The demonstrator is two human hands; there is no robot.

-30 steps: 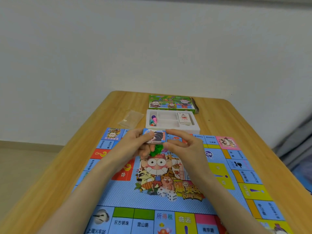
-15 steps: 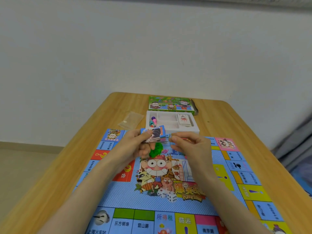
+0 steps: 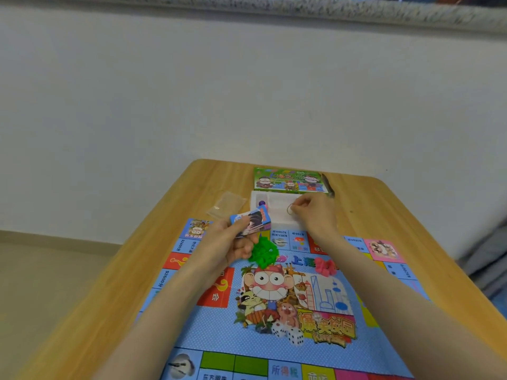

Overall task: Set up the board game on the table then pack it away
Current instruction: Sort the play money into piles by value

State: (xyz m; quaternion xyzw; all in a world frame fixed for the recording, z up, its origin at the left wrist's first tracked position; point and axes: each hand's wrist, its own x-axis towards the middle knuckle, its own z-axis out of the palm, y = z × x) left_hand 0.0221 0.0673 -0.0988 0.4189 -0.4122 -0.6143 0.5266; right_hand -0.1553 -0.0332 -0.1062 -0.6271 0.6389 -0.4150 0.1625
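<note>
The person's left hand (image 3: 230,244) is raised over the far end of the colourful printed game board (image 3: 219,333). Its thumb and curled fingers are wrapped round a small stack of printed cards (image 3: 251,222), which tilts up toward the wall. The right hand (image 3: 315,215) reaches further out, over the white moulded plastic tray (image 3: 275,215). It pinches a thin pale loop (image 3: 290,208), a rubber band by the look of it, between thumb and fingertips, with the other fingers tucked in. The tray sits right at the far edge of the board, and a small purple piece (image 3: 262,202) shows in its left compartment. Behind the tray, the green illustrated box lid (image 3: 288,181) lies flat near the wall end of the light wooden table (image 3: 115,283). A crumpled clear plastic bag (image 3: 226,205) lies on the wood just left of the tray. The board is spread flat and covers most of the near part of the table. On it, a heap of green plastic pieces (image 3: 263,252) sits just beside the left hand's fingers, though I cannot tell whether they touch. A smaller heap of pink plastic pieces (image 3: 325,267) lies to its right, close by the right forearm. Two white dice (image 3: 288,333) rest side by side on the cartoon picture in the middle, nearer the person.
</note>
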